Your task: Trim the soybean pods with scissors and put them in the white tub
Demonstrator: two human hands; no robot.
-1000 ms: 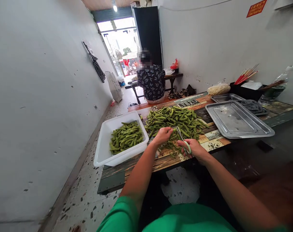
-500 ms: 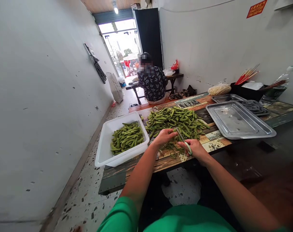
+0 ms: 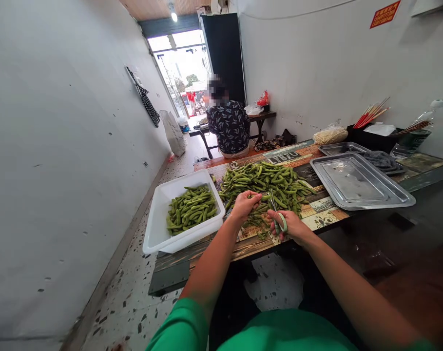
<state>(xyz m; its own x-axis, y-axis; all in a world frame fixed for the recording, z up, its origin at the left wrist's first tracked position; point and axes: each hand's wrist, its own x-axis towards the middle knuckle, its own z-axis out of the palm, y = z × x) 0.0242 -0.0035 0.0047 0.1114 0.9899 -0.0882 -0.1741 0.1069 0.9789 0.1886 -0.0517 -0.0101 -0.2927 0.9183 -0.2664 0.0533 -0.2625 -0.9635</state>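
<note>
My left hand [image 3: 246,204] pinches a green soybean pod [image 3: 265,197] over the table's front part. Beside it, my right hand [image 3: 289,225] is closed round the pale green handles of a pair of scissors [image 3: 280,223]. The blades are parted and point up and away, close to the held pod. Behind both hands lies a large heap of pods [image 3: 265,178]. To the left, a white plastic tub [image 3: 156,214] holds more pods [image 3: 192,209]. Small trimmed scraps [image 3: 261,236] lie on the table below my hands.
The patterned wooden table [image 3: 206,248] carries a metal tray [image 3: 363,180] at right, with a second tray, a black box [image 3: 375,136] of skewers and a plastic bottle [image 3: 422,126] behind. A person [image 3: 228,124] sits ahead, facing away. White wall [image 3: 78,146] runs along the left.
The scissor blades have opened and turned more upright. My left hand has drawn slightly left, apart from the right one, still holding a pod. The seated person's head has shifted a little.
</note>
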